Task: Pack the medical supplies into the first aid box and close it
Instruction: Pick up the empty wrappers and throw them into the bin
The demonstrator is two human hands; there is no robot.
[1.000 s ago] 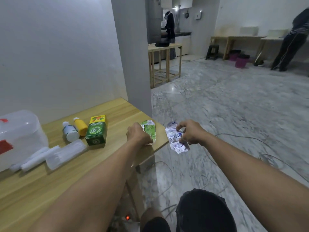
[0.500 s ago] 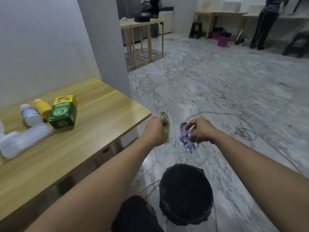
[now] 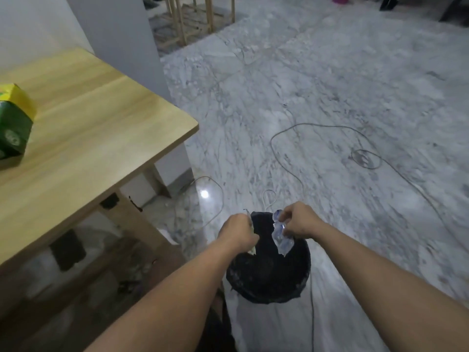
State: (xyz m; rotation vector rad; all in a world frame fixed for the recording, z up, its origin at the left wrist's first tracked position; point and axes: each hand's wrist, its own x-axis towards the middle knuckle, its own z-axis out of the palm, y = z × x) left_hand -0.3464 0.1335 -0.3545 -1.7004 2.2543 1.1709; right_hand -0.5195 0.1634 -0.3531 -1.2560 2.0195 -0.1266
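Nearest the camera, two bare forearms reach forward and down over a round black bin lined with a dark plastic bag [image 3: 269,275], which stands on the floor just below the hands. The left hand [image 3: 237,232] is curled into a fist around a thin wrapper [image 3: 252,226]; only a narrow pale and greenish edge of it shows beside the knuckles and below the fist, so its print cannot be read. The right hand [image 3: 299,222] pinches a crumpled white and blue plastic wrapper [image 3: 281,237] between thumb and fingers, and the wrapper hangs down over the bin's open mouth. The two hands are near each other but apart, both above the far rim of the bin.

To the left stands a light wooden table with a pale laminate top [image 3: 88,128], its corner pointing toward the bin and its leg showing underneath. On the table's left edge, partly cut off by the frame, sits a green and yellow cardboard carton [image 3: 14,123], one of the supplies, well apart from both hands. The first aid box is out of view.

Beyond the hands, a thin grey cable [image 3: 279,138] loops across the white and grey marble floor [image 3: 330,85]. A white wall corner [image 3: 121,34] rises behind the table, and farther back the legs of a wooden frame [image 3: 193,19] stand on the floor.
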